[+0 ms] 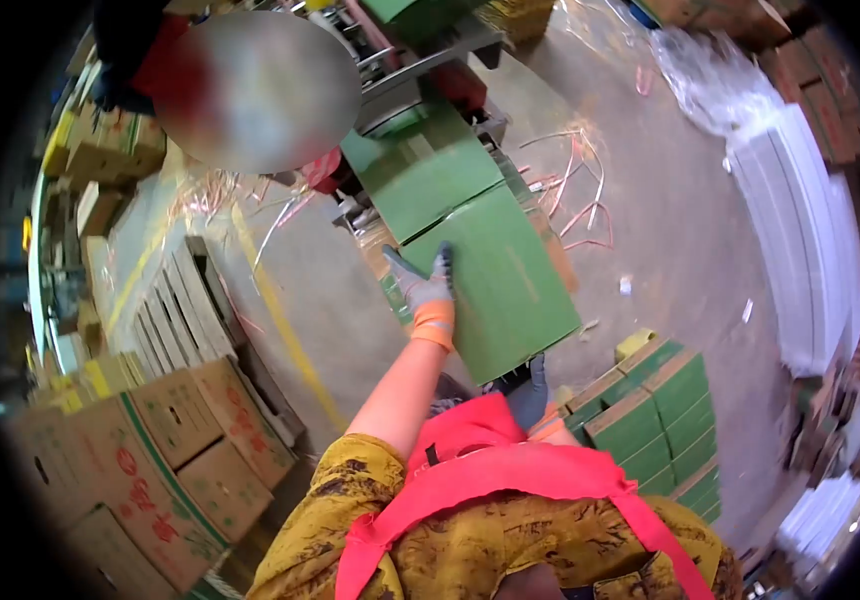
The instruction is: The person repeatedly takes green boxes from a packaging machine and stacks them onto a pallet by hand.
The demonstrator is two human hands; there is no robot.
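Note:
A green cardboard box (505, 290) lies in front of me at the end of a machine line, its near end reaching toward my body. My left hand (422, 288), in a grey glove with an orange cuff, grips its left edge, with thumb and fingers spread around the corner. Under the near right edge is my right hand (530, 392), gloved too, holding the box; its fingers are partly hidden. A second green box (420, 165) lies just beyond, against the first one's far edge.
Green boxes (650, 410) are stacked at my right. Brown cartons (140, 480) stand at left near a wooden pallet (185, 310). Another person's dark sleeve (125, 50) shows at upper left. Loose strapping (590, 190) litters the floor. White sheets (800, 240) are piled at far right.

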